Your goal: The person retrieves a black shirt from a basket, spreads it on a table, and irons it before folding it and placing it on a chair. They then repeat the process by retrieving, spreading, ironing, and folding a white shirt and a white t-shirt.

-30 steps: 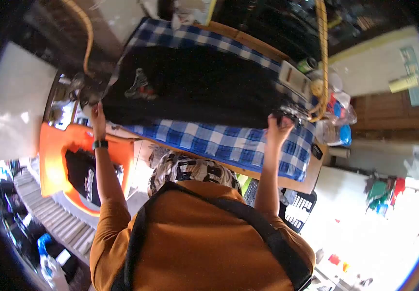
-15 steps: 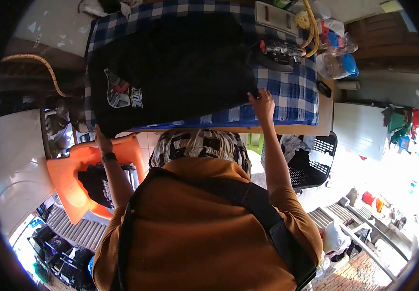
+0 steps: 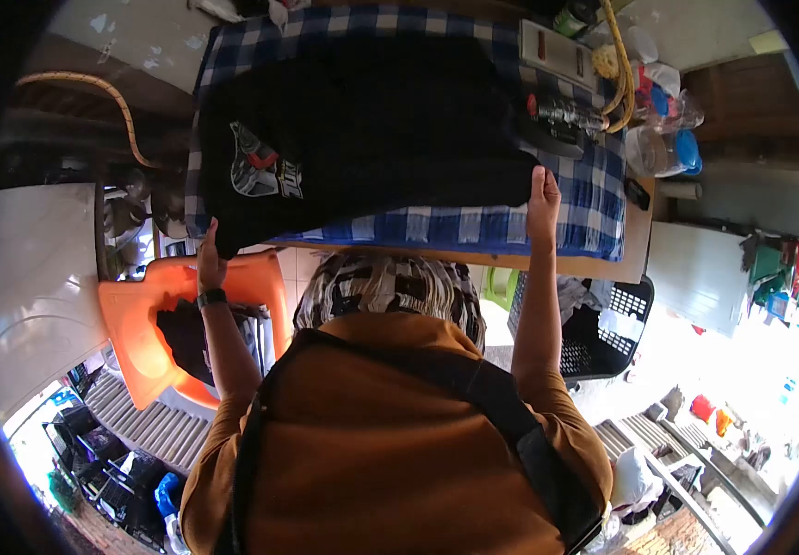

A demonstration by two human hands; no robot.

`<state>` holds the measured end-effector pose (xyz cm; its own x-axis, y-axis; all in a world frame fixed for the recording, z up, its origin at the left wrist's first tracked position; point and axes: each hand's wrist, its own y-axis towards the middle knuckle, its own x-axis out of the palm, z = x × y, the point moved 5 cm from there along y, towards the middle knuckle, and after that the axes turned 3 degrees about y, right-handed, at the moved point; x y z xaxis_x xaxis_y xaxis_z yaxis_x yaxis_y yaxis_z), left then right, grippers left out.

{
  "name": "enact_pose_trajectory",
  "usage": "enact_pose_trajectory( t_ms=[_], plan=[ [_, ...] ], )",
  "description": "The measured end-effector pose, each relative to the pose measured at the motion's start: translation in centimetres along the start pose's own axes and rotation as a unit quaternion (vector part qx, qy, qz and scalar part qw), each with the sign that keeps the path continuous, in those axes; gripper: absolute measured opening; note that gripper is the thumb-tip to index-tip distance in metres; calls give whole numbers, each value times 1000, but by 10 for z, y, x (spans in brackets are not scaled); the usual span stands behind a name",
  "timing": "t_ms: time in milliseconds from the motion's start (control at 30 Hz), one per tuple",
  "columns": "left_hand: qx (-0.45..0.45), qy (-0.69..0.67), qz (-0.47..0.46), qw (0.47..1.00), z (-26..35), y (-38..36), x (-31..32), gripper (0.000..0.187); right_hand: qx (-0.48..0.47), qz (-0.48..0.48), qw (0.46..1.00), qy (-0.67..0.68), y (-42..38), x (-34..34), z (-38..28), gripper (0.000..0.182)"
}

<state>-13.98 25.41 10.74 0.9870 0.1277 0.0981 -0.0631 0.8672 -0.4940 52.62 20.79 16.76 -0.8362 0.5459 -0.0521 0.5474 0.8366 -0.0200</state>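
Observation:
A black T-shirt [image 3: 390,120] with a grey and red printed graphic [image 3: 260,166] lies spread over a blue-and-white checked cloth [image 3: 473,227]. My left hand [image 3: 211,259] is at its near left corner, fingers closed on the fabric edge. At the near right corner, my right hand [image 3: 544,199] pinches the hem, holding that edge taut. An iron [image 3: 561,125] with a dark handle and red tip stands just beyond my right hand, close to the shirt's right edge.
A yellow hose-like cord [image 3: 628,74] runs from the iron. Behind it are a tray [image 3: 557,57] and a container with a blue lid [image 3: 686,151]. An orange plastic chair [image 3: 131,314] with dark folded garments stands at lower left, a black basket [image 3: 635,305] at lower right.
My right hand has moved right and away from me with the shirt's corner, bringing it closer to the iron. My left hand stays at the left corner. The whole view has shifted slightly.

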Motion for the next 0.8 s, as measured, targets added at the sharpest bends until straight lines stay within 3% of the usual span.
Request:
enact_pose_trajectory(
  t_ms=[67, 100, 133, 167, 233, 300, 333, 367, 433, 467, 500, 533, 567, 600, 633, 667, 700, 767, 800],
  plan=[
    [30, -9, 41, 999, 29, 7, 5, 50, 34, -9, 999, -6, 17, -10, 10, 35],
    [51, -16, 81, 995, 54, 0, 14, 50, 78, -64, 983, -153, 19, -11, 11, 36],
    [231, 264, 98, 931, 101, -18, 37, 46, 117, -115, 940, -298, 21, -14, 11, 38],
    [240, 257, 105, 930, 116, -16, 31, 46, 104, -118, 942, -297, 26, -20, 4, 38],
    [238, 367, 177, 882, 149, -5, 10, 52, 64, -148, 978, -134, 35, -20, -14, 41],
    [121, 346, 254, 895, 222, -26, 34, 49, 199, 28, 978, -57, 35, -24, -88, 43],
    [235, 290, 250, 893, 258, -32, 42, 48, 123, -32, 985, 120, 50, -21, -112, 43],
    [346, 230, 241, 877, 293, -42, 50, 47, 44, -93, 951, 291, 62, -23, -138, 44],
    [324, -73, 175, 927, 356, -70, 84, 46, -81, -121, 908, 393, 58, -13, -223, 41],
    [326, -140, 129, 926, 381, -80, 100, 46, -92, -126, 905, 395, 64, -8, -239, 41],
    [326, -205, 81, 919, 401, -87, 109, 47, -174, -128, 940, 264, 70, -3, -258, 41],
    [336, -210, 79, 915, 422, -89, 108, 47, -252, -125, 951, 126, 73, 2, -278, 41],
    [389, -99, 116, 908, 448, -91, 104, 47, -265, -127, 947, 129, 74, 2, -298, 41],
    [437, 12, 155, 886, 469, -95, 105, 46, -190, -27, 980, 50, 81, -5, -315, 42],
    [448, 3, 158, 880, 479, -98, 107, 46, -111, 74, 991, -29, 84, -13, -331, 43],
    [506, -42, 114, 854, 490, -106, 115, 46, -187, -22, 945, 267, 78, 3, -359, 47],
    [560, -84, 71, 821, 500, -114, 118, 47, -151, -90, 912, 370, 78, 8, -376, 47],
    [426, -91, 25, 900, 520, -70, 121, 52, -167, -99, 912, 361, 86, 13, -387, 51],
    [442, 25, 28, 896, 518, -49, 130, 58, -172, -110, 909, 363, 94, 21, -390, 51]
  ],
)
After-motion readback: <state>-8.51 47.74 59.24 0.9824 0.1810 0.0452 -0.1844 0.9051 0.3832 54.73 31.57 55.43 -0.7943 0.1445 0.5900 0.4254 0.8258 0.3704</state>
